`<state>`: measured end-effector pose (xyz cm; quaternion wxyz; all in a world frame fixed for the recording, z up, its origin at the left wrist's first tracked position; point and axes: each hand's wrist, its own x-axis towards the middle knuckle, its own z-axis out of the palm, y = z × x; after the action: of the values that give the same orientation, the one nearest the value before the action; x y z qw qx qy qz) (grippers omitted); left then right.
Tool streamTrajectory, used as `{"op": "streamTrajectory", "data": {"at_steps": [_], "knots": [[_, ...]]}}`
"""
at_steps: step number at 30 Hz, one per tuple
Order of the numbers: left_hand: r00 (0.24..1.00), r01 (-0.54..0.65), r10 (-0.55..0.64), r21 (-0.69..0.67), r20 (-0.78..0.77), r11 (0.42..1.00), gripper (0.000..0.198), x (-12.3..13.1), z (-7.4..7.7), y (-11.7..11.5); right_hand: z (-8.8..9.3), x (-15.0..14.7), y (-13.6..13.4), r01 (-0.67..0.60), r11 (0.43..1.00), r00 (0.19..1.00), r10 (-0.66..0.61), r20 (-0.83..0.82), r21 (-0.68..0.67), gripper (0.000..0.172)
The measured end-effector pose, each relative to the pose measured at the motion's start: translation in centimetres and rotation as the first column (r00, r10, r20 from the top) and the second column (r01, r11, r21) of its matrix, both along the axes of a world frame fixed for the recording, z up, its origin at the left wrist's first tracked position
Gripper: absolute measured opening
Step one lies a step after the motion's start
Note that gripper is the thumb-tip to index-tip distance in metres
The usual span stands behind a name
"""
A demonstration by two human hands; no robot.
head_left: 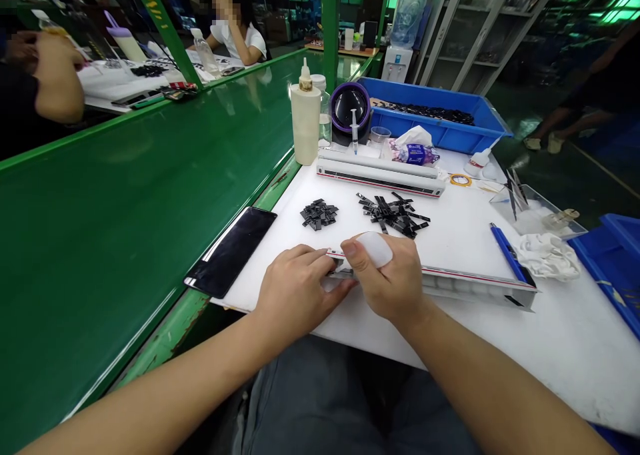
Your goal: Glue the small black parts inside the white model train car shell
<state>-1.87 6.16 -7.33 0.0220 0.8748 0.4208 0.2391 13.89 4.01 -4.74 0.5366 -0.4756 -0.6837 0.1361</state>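
Note:
My right hand point(395, 275) is closed around a small white bottle point(377, 247), its rounded end up and its lower end hidden by the fingers. My left hand point(295, 285) pinches the left end of a long white bar fixture point(475, 280) with a red line along its edge. Something small and dark shows between the hands, too covered to name. Just beyond lie a small pile of short black pieces point(319, 214) and a looser pile of longer black strips point(394, 213). A second white bar fixture point(380, 173) lies behind the piles.
A black phone point(231, 252) lies at the left. Behind stand a large squeeze bottle point(305, 122), a syringe point(355, 132) and a blue bin point(435, 112). Right are blue pens point(510, 252), a crumpled white cloth point(547, 256) and a clear tray point(540, 208) with tweezers. Other people sit across the green belt point(165, 182).

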Motion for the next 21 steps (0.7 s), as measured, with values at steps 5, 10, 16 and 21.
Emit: {"op": "streamTrajectory", "data": {"at_steps": [5, 10, 16, 21], "knots": [[1.000, 0.006, -0.006, 0.035, 0.001, 0.999, 0.023, 0.00, -0.02, 0.01, 0.02, -0.02, 0.02, 0.001, 1.000, 1.000, -0.001, 0.006, 0.002, 0.043], [1.000, -0.002, 0.002, 0.041, 0.003, 0.999, 0.023, 0.07, -0.12, -0.03, 0.05, 0.02, 0.09, -0.018, 1.000, 1.000, 0.017, -0.005, -0.009, 0.044], [1.000, -0.015, 0.016, 0.051, -0.013, 0.999, 0.025, -0.03, -0.37, -0.01, 0.04, 0.16, 0.04, -0.009, 1.000, 1.000, 0.009, 0.015, 0.003, 0.043], [1.000, -0.006, 0.007, 0.044, -0.019, 0.999, 0.028, -0.09, -0.33, 0.05, 0.10, 0.24, -0.02, -0.004, 1.000, 1.000, 0.004, 0.013, -0.005, 0.044]]}}
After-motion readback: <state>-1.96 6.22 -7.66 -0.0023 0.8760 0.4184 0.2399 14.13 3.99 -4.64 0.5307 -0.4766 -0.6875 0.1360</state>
